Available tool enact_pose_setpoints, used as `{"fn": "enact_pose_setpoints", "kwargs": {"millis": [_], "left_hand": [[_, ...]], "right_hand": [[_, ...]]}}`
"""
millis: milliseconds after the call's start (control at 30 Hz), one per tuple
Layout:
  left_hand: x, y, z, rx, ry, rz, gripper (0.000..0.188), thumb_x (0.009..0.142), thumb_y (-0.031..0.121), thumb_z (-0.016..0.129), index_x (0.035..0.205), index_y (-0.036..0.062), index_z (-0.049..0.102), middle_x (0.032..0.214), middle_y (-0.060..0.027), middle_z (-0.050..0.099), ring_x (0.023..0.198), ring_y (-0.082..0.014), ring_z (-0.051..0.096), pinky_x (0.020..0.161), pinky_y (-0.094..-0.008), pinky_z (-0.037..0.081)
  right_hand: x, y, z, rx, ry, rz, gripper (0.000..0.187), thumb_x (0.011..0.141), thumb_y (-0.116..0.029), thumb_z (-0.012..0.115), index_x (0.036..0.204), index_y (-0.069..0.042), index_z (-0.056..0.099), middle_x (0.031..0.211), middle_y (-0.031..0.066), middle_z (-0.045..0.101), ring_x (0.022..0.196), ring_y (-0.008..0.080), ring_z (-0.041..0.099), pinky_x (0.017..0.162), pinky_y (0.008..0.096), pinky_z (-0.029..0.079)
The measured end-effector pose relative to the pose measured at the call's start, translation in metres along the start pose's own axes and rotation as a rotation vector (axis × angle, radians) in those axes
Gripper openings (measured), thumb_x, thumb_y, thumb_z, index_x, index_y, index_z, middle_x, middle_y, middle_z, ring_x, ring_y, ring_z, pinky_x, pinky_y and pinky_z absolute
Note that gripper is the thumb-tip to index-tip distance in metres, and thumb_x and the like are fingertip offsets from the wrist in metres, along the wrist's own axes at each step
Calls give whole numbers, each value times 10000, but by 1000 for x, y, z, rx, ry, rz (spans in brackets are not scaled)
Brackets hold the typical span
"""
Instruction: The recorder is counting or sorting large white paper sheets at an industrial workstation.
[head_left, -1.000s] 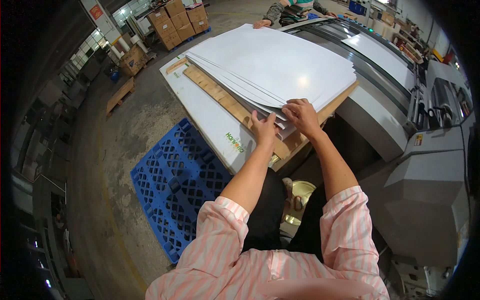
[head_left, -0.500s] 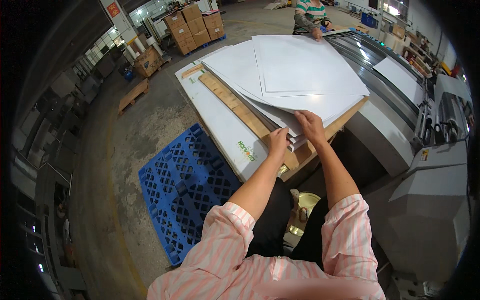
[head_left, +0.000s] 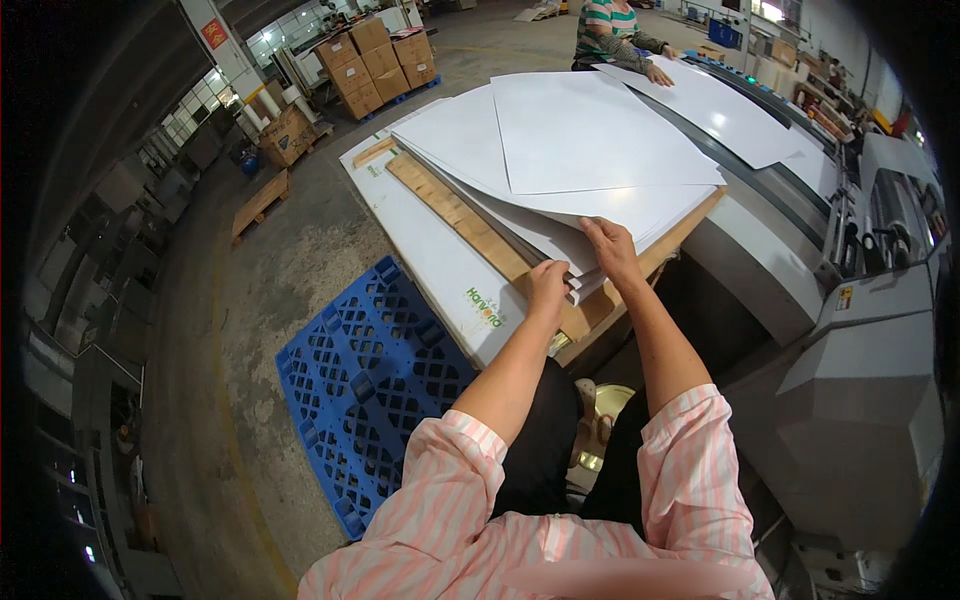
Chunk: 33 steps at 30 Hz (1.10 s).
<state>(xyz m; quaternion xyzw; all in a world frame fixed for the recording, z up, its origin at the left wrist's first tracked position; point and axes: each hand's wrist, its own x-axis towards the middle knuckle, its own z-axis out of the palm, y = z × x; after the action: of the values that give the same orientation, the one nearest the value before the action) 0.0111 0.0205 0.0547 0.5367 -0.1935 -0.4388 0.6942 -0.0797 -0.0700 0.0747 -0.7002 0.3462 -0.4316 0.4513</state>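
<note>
Bright, even overhead light fills my view, and daylight comes through the far windows (head_left: 290,25). The white sheets (head_left: 590,135) glare almost blank, with only soft shadows under their edges. The fisheye bends straight lines toward the rim, where black corners close in. The middle is sharp; my striped sleeves (head_left: 450,500) at the bottom look slightly soft.

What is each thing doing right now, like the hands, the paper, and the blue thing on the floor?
Left hand: gripping the near edge of the paper stack.
Right hand: lying on the paper stack, fingers at its edge.
Paper stack: fanned out, sheets askew.
Top sheet: lying flat, turned against the rest.
Blue pallet: flat on the floor, bare.
Cardboard boxes: closed, stacked.
Co-worker's hand: resting on another sheet.
</note>
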Motion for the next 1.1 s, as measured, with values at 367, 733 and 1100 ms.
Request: {"fn": "enact_pose_setpoints", "kwargs": {"millis": [367,733,1100], "left_hand": [[9,-8,-7,27,-114,-6,89,749,82,502,663,64,515,603,8,426,530,-83,411,482,-218,346],[4,-6,-3,25,-99,-18,88,747,88,516,660,85,514,605,26,411,544,-74,401,492,-217,345],[2,-4,-5,16,-110,-15,89,746,103,523,658,88,519,614,22,421,555,-81,410,499,-215,352]], "right_hand": [[-10,2,3,-388,-279,-195,243,790,-214,553,900,-10,626,851,148,621,760,272,596,676,322,451],[-11,13,3,-420,-282,-276,205,760,-223,558,862,-69,646,874,118,616,800,314,567,702,372,451],[-13,7,2,-445,-305,-286,214,767,-226,551,875,-63,640,874,124,615,791,314,570,691,373,454]]}}
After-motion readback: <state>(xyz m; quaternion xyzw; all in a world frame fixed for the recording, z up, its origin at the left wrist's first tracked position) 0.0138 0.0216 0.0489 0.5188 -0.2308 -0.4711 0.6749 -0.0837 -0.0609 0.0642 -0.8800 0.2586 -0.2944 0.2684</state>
